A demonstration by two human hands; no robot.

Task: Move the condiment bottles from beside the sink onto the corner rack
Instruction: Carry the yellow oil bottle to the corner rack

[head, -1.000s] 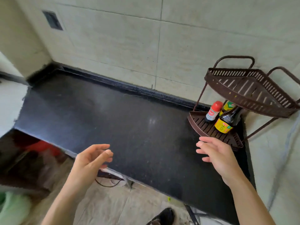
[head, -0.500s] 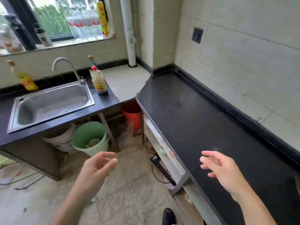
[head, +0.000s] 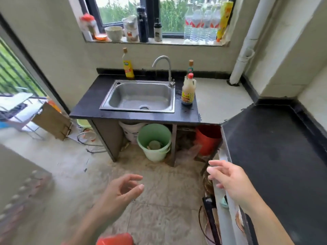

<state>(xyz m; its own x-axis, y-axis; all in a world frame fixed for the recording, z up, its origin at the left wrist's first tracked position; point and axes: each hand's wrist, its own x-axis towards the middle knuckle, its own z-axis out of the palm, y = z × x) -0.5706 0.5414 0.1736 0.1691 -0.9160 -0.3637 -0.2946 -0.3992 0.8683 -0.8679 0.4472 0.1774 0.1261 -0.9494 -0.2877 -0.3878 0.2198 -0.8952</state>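
Three condiment bottles are sitting around the steel sink point(head: 141, 96), none on the rack, which isn't in view: a pale handled red-capped bottle point(head: 188, 90) right of it, a green-labelled bottle point(head: 190, 67) behind that, a yellow-labelled bottle point(head: 128, 65) behind the sink. Left hand point(head: 120, 191) and right hand point(head: 230, 177) are hanging loose, each grip empty. Faucet point(head: 165, 68) is crowding those right-side bottles.

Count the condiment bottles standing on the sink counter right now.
3: a yellow-labelled bottle behind the sink's left rear corner, a red-capped handled bottle right of the sink, and a cork-topped green-labelled bottle directly behind it, partly hidden.
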